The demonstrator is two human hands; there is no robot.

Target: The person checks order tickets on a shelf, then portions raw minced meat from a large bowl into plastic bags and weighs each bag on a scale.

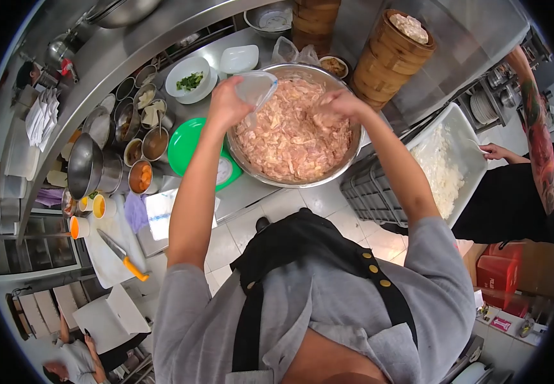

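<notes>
A large steel bowl (270, 183) full of raw chopped meat (299, 137) stands on the counter in front of me. My left hand (229, 102) is closed around a clear plastic container (259, 88), tilted over the bowl's left rim. What the container holds, if anything, I cannot make out. Over the right side of the meat is my right hand (341, 105), its fingers smeared by motion. Whether those fingers touch the meat or grip anything does not show.
Left lie a green lid (186, 146), a bowl of chopped greens (184, 78) and a knife (122, 255) on a white board. Bamboo steamers (389, 64) are stacked at the back right. A person's hand (494, 152) at right holds a white tub (472, 166).
</notes>
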